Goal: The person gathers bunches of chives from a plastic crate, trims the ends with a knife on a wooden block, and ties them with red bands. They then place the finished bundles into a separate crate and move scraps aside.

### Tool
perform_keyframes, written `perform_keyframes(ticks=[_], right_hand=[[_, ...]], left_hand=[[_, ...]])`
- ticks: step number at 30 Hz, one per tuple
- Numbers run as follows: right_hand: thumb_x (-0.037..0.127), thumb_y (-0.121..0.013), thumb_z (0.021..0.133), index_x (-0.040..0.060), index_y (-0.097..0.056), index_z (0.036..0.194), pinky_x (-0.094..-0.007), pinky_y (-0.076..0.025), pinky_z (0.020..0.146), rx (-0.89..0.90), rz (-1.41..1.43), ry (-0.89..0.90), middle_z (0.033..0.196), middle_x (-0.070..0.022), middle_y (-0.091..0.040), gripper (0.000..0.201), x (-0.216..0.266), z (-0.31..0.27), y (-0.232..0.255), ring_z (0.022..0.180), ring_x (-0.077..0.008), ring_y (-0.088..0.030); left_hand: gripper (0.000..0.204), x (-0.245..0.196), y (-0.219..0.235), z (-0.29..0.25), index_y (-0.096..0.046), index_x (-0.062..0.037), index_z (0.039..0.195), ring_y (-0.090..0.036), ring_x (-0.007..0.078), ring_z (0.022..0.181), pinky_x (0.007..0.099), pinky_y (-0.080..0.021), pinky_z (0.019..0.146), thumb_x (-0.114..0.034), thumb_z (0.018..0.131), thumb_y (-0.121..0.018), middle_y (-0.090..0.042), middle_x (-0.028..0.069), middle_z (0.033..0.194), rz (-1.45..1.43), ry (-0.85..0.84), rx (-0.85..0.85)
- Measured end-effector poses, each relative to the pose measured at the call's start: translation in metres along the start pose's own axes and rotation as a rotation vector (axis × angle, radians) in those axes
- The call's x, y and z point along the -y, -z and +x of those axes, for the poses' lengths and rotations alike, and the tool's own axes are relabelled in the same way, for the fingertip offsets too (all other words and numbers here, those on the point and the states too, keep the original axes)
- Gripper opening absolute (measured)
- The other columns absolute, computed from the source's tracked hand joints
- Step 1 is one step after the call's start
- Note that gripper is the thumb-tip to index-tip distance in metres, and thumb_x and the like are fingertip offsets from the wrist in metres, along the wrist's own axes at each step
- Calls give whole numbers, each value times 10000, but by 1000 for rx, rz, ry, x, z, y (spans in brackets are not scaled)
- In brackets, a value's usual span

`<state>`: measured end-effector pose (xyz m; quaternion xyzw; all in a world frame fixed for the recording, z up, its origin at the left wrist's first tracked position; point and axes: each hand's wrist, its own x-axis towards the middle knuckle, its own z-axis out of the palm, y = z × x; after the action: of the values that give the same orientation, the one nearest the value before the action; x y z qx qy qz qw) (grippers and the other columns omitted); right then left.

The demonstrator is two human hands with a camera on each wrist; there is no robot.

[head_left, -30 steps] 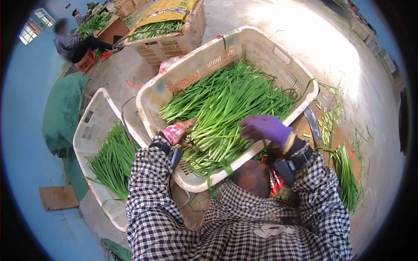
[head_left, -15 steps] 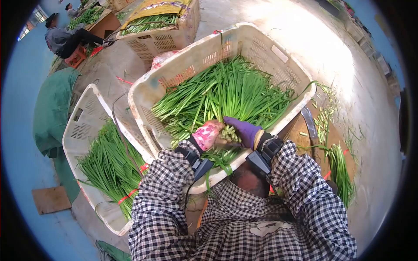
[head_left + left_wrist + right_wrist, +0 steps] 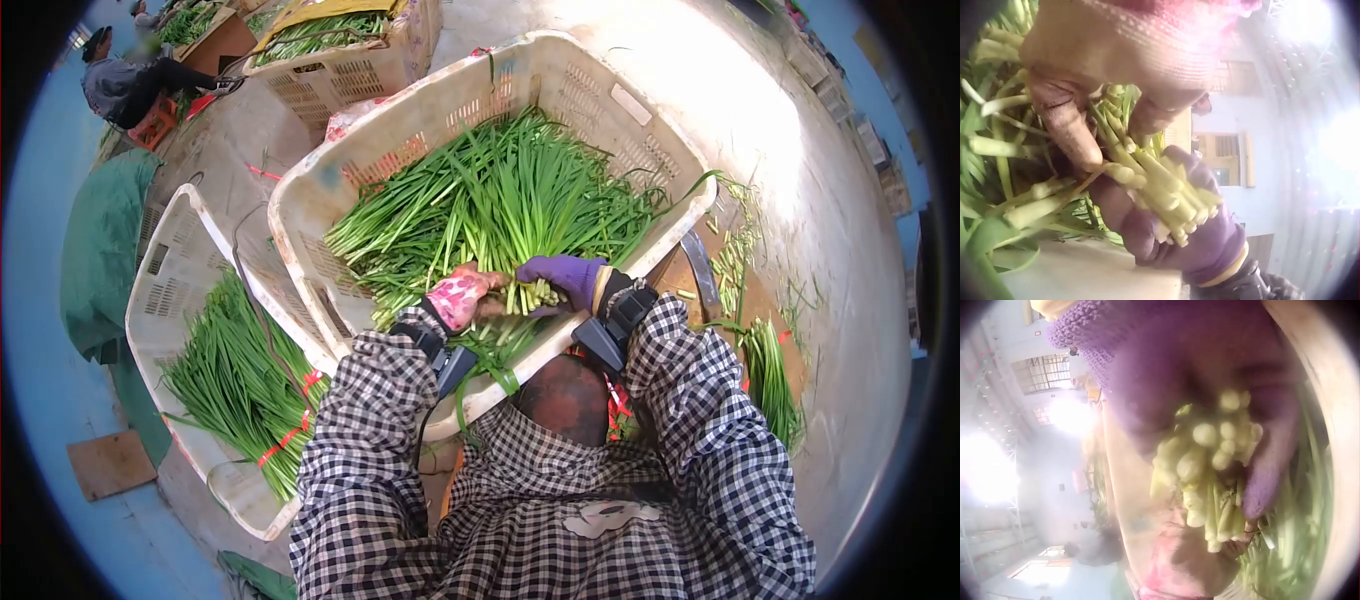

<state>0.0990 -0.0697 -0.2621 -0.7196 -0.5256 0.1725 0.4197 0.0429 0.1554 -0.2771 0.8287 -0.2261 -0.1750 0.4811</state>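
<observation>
Sunlight bleaches part of the pale floor (image 3: 740,115) on the far right, and a blue wall (image 3: 35,330) runs down the left side. Far left, a person (image 3: 130,85) sits on a red stool (image 3: 155,122), with another crate of greens, partly under a yellow sack (image 3: 325,10), nearby.

In the middle stands a big crate (image 3: 300,190), off-white and slotted, heaped with long greens (image 3: 400,220). At its near side, between 2 gloved hands, is the bunch (image 3: 533,295). Its leaves fan toward the far side, flat, narrow and bright green; its stalks pale to yellowish green, almost white at the tips. The wrist views show round, blunt ends of uneven length, some jutting past others.

Left hand (image 3: 465,295), in a pink-and-white glove that bares the fingertips, has its fingers bent around stalks at the left of the bunch. Right hand (image 3: 570,280), in a purple glove, grasps the bunch from the right, fingers curled about the stalks.

To the left, a second crate (image 3: 150,290) holds greens bound with 2 red ties (image 3: 285,440). To the right lie a broad blade (image 3: 703,275), scattered stalk bits (image 3: 735,260) and 1 more tied bundle (image 3: 768,375).
</observation>
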Motion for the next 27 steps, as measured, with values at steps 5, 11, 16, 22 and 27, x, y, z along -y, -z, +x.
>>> perform_keyframes(ticks=[5,11,16,22,27], right_hand=[[300,-629,802,32,-601,938,-255,-511,605,-101,1286,-1041,818,-55,-642,302,13,26,-10,650,-138,-609],[276,-526,829,79,-657,882,-239,-445,608,138,801,-1081,764,-17,-640,243,7,21,5,633,-92,-553],[196,-599,753,-13,-640,810,-234,-484,506,275,769,-1173,747,-85,-647,220,8,15,58,610,-128,-612],[186,-620,746,-10,-642,808,-259,-509,596,248,693,-1313,755,-100,-656,207,21,17,67,640,-148,-628],[255,-606,720,72,-679,787,-288,-476,640,738,-211,-387,774,-41,-668,208,0,11,52,685,-165,-619]], left_hand=[[477,6,-38,19,-341,83,1140,-594,185,711,255,-517,552,-7,754,-606,-558,127,846,-822,487,-340],[534,1,-21,14,-357,81,1204,-591,171,777,247,-497,574,-33,755,-623,-580,148,928,-848,496,-284],[538,34,17,-21,-438,81,1145,-592,252,839,313,-469,762,-239,763,-642,-605,189,932,84,402,-71],[902,-11,7,20,-317,62,1270,-486,334,1099,342,-387,938,-452,642,-712,-467,254,1196,316,311,-454],[1049,-49,-29,57,-119,-1,1369,-274,305,1272,371,-244,1036,-477,625,-685,-219,189,1395,500,488,-83]])
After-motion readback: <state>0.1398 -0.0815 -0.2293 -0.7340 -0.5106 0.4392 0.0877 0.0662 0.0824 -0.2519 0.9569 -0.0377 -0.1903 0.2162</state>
